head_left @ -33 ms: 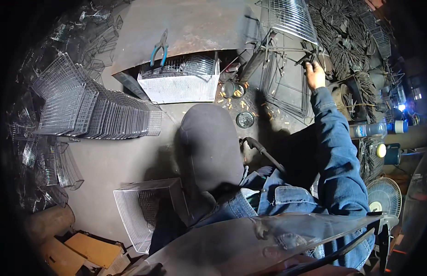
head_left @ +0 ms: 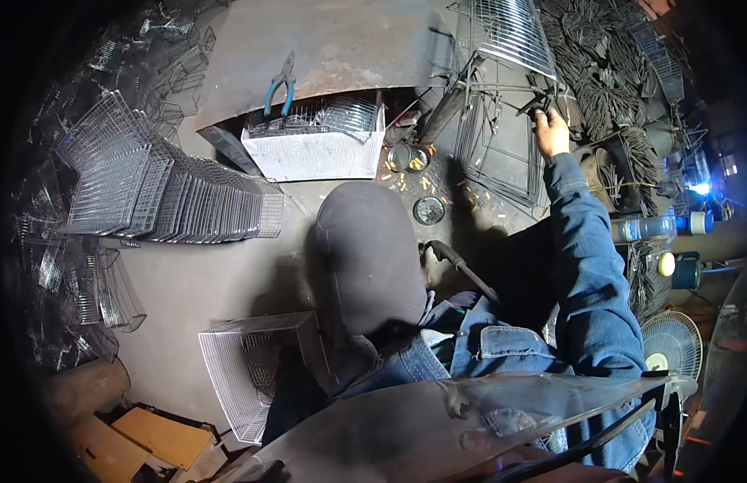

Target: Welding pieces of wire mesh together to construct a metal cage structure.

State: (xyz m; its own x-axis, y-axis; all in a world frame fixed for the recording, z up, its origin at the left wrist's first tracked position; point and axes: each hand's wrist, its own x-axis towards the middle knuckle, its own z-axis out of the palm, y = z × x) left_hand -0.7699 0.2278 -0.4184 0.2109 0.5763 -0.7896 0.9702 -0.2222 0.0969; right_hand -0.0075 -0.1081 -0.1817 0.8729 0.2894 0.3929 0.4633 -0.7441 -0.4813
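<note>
My right hand [head_left: 553, 133] reaches out to the far right, its arm stretched in a blue denim sleeve. Its fingers are curled closed at a dark metal piece [head_left: 541, 103] on the edge of a metal frame; what exactly they grip is too small to make out. Just beyond, a shiny wire rack [head_left: 510, 36] lies slanted on that frame. Below it, beside my hand, several thin wire rectangles [head_left: 486, 149] lean together. My left hand is out of view. A white wire basket [head_left: 237, 374] lies tipped on its side at the lower left, next to my dark-clothed leg.
Pliers with blue handles [head_left: 280, 87] lie on the metal table [head_left: 341, 40]. Under its edge stands a white box [head_left: 313, 154] of wire pieces. Nested wire baskets [head_left: 180, 193] stand at left. Wire bundles [head_left: 607, 97], bottles [head_left: 639, 228] and a fan [head_left: 671, 342] line the right. A dark visor [head_left: 438, 419] crosses the bottom.
The bluish-white light at the far right looks larger and brighter. My right hand and the objects around it stay in place.
</note>
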